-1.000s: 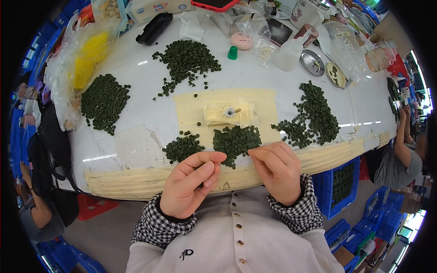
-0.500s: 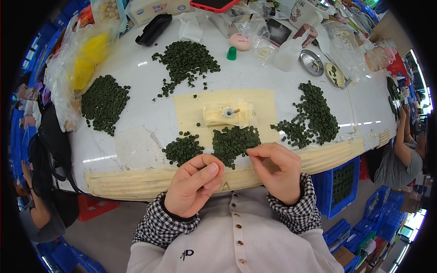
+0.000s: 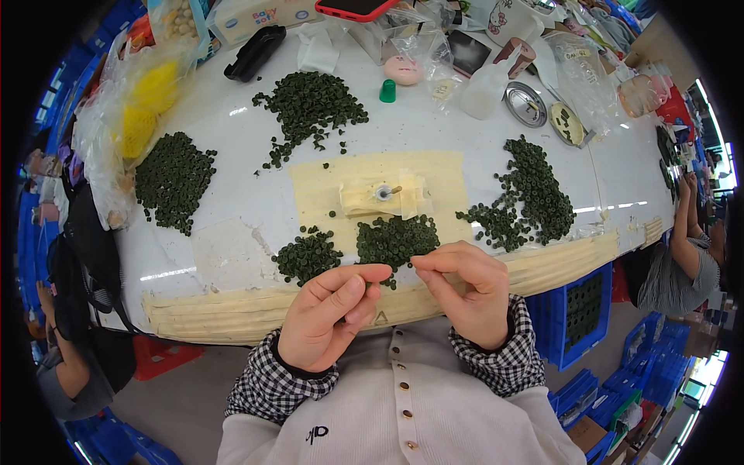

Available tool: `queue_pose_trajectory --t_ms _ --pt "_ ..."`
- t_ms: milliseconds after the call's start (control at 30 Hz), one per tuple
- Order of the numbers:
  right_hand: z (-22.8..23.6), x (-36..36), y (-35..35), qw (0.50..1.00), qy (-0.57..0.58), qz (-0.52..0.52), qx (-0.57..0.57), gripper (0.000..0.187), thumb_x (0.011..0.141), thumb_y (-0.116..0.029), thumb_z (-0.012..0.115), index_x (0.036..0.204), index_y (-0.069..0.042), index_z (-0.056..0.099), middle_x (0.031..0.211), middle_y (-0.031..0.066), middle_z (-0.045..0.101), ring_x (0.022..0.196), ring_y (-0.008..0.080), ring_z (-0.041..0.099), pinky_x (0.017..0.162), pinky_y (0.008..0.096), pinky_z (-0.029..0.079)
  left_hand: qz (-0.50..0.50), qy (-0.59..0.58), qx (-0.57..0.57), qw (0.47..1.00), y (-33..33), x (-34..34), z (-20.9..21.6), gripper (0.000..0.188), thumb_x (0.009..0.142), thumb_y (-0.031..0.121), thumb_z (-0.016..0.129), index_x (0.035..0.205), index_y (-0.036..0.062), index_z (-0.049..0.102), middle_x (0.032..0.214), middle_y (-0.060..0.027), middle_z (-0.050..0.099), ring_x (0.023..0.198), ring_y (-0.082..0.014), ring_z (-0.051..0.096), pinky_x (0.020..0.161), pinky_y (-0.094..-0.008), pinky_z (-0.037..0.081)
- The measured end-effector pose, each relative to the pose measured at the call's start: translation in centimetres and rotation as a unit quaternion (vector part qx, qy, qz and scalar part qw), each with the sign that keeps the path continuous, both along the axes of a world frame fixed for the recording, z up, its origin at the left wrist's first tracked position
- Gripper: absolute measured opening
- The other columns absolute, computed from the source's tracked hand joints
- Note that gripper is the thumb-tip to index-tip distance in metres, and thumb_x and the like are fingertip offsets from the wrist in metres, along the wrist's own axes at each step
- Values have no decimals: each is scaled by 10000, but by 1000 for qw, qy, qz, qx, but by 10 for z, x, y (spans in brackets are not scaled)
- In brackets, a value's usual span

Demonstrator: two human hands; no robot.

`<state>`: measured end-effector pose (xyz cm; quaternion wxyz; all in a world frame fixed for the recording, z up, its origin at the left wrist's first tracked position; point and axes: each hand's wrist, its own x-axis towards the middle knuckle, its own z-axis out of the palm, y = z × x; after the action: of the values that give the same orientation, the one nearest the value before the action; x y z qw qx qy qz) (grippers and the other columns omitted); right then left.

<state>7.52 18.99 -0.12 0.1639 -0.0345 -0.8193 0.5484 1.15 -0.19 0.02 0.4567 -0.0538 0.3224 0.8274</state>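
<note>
My right hand (image 3: 473, 293) pinches a small dark green round part (image 3: 411, 263) between thumb and forefinger, at the near edge of a pile of such parts (image 3: 397, 239). Facing it, my left hand (image 3: 327, 319) is curled, thumb against the bent fingers and forefinger pointing right. Whatever its fingers hold is hidden, though a dark speck shows by the palm. A gap separates the two hands' fingertips. Another small pile (image 3: 307, 256) lies just beyond my left hand. Past the piles, a taped-down block (image 3: 360, 198) carries a metal ring with a short brown peg (image 3: 394, 191).
Larger heaps of green parts lie at far left (image 3: 174, 182), back (image 3: 314, 105) and right (image 3: 539, 190). Behind them are a black case (image 3: 256, 53), a green cap (image 3: 387, 91), round tins (image 3: 525, 105) and plastic bags. A blue crate (image 3: 581, 318) stands below the table's right edge.
My right hand has shifted slightly left, bringing its fingertips nearer my left hand. My left forefinger has straightened toward the right. The whole view has shifted a little.
</note>
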Motion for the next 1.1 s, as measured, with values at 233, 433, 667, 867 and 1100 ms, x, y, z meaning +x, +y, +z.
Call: queue_pose_trajectory --t_ms 233,433,667,867,1100 --pt "-1 2 -3 989 -52 17 -139 169 791 61 646 956 24 660 877 87 658 795 138 646 726 237 502 8 5 51 999 -3 0 -9 181 945 88 527 1096 3 579 938 -67 640 611 -42 380 560 -188 337" --pt "-5 7 -3 961 -85 37 -260 142 815 52 640 956 48 631 904 75 655 859 111 634 773 229 502 -1 9 12 1000 -4 -1 -7 144 940 75 531 1067 25 576 937 -89 653 587 -39 381 545 -183 330" --pt "-6 7 -4 954 -87 49 -284 144 814 54 638 958 47 620 920 78 649 855 118 633 780 237 506 17 14 22 1000 -4 1 -9 178 935 86 547 1093 11 581 945 -104 659 582 -31 375 543 -182 329" --pt "-9 5 -5 946 -71 54 -313 185 808 60 639 964 21 548 917 76 628 842 111 625 786 246 507 4 28 -8 1000 -3 0 -5 219 929 79 554 1132 3 580 973 -126 660 561 -25 357 526 -180 321" --pt "-8 6 -5 947 -84 58 -305 151 809 60 631 953 36 590 912 71 625 828 110 622 779 242 504 5 32 -17 999 -3 0 -6 205 919 52 558 1119 14 584 983 -126 660 566 -18 356 523 -175 317"
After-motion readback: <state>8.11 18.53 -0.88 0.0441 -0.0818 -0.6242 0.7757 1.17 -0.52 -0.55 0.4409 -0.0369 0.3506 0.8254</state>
